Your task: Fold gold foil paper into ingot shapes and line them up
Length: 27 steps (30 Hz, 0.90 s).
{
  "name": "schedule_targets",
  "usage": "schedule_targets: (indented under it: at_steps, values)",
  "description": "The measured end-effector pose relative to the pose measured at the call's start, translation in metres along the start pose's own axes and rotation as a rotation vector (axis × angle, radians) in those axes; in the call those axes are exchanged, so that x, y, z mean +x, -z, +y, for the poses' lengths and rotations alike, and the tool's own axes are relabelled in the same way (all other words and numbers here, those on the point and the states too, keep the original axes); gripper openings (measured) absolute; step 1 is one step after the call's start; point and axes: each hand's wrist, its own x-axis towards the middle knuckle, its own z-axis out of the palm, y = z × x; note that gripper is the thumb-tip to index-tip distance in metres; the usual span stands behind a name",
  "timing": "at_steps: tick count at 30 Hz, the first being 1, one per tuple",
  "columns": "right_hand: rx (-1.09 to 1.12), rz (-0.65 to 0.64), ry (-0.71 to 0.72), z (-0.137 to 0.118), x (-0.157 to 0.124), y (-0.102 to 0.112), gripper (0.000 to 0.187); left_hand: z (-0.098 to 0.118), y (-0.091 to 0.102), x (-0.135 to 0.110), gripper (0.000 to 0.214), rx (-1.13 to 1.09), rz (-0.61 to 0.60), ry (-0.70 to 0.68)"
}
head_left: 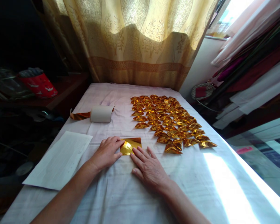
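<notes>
A small square sheet of gold foil paper (pixel 132 145) lies flat on the white cloth in front of me. My left hand (pixel 107 152) rests at its left edge, fingers together and pressing down on the corner. My right hand (pixel 148 166) lies flat, fingers stretched out, with the fingertips on the sheet's lower right edge. Neither hand grips anything. To the right of the sheet, several folded gold paper ingots (pixel 170 121) are laid out in rows.
A roll of paper (pixel 100 114) with a gold foil strip (pixel 79 115) trailing left lies at the back left. A white sheet (pixel 59 160) sits at the left table edge. A curtain (pixel 140 40) hangs behind; stacked fabrics (pixel 252 68) are on the right.
</notes>
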Motion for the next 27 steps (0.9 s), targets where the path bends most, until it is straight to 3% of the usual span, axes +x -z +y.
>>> schedule_targets:
  at_steps: [9, 14, 17, 21, 27]
  values:
    - [-0.083, 0.056, -0.094, 0.02, -0.019, 0.011, 0.047, -0.002, -0.001, 0.0, 0.041, -0.02, 0.007, -0.013]
    - [-0.132, 0.16, -0.124, 0.016, -0.009, 0.013, 0.045, 0.0, 0.001, 0.0, 0.039, -0.013, 0.007, -0.005]
    - [-0.13, 0.223, -0.059, 0.005, 0.008, 0.011, 0.043, 0.001, 0.001, -0.001, 0.037, -0.006, 0.009, -0.005]
    - [-0.103, 0.176, -0.004, -0.006, 0.03, 0.006, 0.047, -0.001, -0.001, 0.0, 0.042, -0.007, 0.012, -0.013]
    - [-0.09, 0.134, -0.16, 0.011, 0.029, 0.003, 0.045, -0.003, 0.002, 0.0, 0.04, 0.008, 0.004, -0.025]
